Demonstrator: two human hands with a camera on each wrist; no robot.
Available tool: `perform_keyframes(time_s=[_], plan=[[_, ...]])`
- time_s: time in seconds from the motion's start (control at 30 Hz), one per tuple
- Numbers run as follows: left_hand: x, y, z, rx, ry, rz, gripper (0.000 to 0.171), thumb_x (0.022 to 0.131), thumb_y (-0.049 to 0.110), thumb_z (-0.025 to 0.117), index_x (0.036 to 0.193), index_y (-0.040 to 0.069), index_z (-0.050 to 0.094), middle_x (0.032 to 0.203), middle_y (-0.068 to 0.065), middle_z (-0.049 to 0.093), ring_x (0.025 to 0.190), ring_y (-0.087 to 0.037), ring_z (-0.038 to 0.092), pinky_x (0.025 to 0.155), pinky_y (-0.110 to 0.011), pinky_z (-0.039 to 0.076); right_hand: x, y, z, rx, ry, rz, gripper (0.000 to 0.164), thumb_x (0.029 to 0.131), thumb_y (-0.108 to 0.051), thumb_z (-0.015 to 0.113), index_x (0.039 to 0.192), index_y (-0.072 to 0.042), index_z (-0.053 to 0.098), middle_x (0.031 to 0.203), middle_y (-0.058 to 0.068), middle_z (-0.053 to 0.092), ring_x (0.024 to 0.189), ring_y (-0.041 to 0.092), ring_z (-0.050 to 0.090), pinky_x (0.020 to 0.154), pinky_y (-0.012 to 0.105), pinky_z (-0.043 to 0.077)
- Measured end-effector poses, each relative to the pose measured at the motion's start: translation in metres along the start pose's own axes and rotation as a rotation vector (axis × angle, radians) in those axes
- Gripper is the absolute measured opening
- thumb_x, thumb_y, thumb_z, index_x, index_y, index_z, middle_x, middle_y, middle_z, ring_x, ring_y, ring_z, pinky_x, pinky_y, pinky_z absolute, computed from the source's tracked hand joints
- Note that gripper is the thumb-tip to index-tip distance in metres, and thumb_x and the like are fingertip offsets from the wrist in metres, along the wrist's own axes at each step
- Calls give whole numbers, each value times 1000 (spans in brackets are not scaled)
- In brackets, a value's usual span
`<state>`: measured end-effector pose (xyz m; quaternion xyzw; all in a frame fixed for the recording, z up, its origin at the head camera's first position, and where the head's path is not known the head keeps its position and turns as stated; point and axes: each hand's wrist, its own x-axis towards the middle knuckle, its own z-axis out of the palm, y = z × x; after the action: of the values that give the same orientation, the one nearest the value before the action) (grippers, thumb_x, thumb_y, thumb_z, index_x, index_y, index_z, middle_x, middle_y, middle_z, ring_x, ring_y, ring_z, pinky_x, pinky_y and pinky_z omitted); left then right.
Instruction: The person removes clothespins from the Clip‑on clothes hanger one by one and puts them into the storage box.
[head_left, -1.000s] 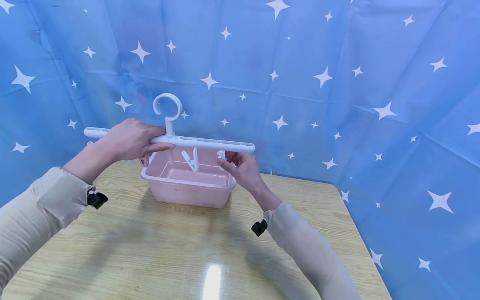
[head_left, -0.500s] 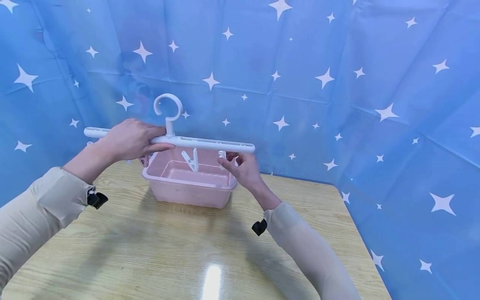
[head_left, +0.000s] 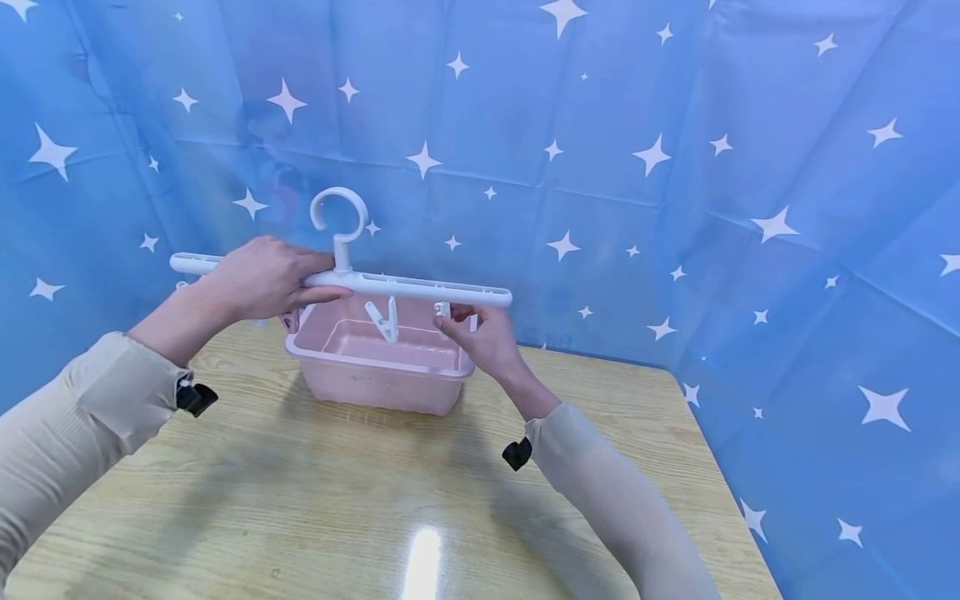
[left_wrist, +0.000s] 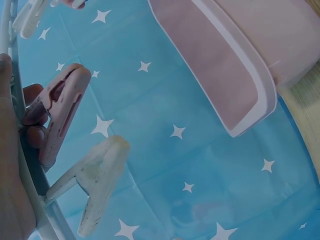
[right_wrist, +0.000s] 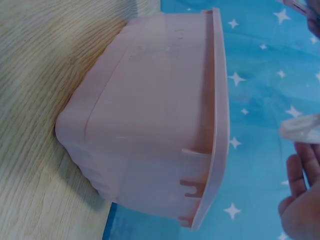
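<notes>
In the head view, my left hand (head_left: 262, 275) grips the bar of a white clip hanger (head_left: 420, 289) just left of its hook (head_left: 351, 208). My right hand (head_left: 486, 337) has thumb and fingers on a white clip (head_left: 442, 312) under the bar's right end. Another white clip (head_left: 386, 320) hangs tilted between the hands. Seen from the left wrist, a pink clip (left_wrist: 65, 112) and a whitish clip (left_wrist: 102, 175) hang beside my left hand (left_wrist: 12, 185). The right wrist view catches my right hand (right_wrist: 305, 210) at the frame edge, touching its clip (right_wrist: 300, 128).
A pink plastic basin (head_left: 382, 385) stands on the wooden table (head_left: 315, 492), behind and below the hanger bar. A blue curtain with white stars (head_left: 600, 192) closes off the back and right side. The table's right edge runs along that curtain.
The hanger and left hand stay almost still. My right fingers shift slightly at the white clip, and the head view drifts a little.
</notes>
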<state>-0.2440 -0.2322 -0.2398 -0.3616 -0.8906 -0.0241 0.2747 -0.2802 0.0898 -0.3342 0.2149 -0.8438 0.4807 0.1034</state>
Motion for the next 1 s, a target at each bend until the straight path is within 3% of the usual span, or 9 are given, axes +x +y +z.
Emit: perform_keyframes(time_s=[0.4,1.0], plan=[[-1,0,3,5,0,9,32,88,41,73,75,20,51,56,13,41,49,-7,45,54,-37,46,1,4,4,-37,-32,76,28,86,-44,77,100,-19,73,95,-1,70,94,16,63,82,36,49],[0,-1,3,22,0,13,33,89,43,72,75,20,52,55,12,40,48,-8,40,53,-35,43,5,9,5,-104,-88,106,29,88,-40,74,109,-20,72,101,-2,71,98,18,62,83,36,51]])
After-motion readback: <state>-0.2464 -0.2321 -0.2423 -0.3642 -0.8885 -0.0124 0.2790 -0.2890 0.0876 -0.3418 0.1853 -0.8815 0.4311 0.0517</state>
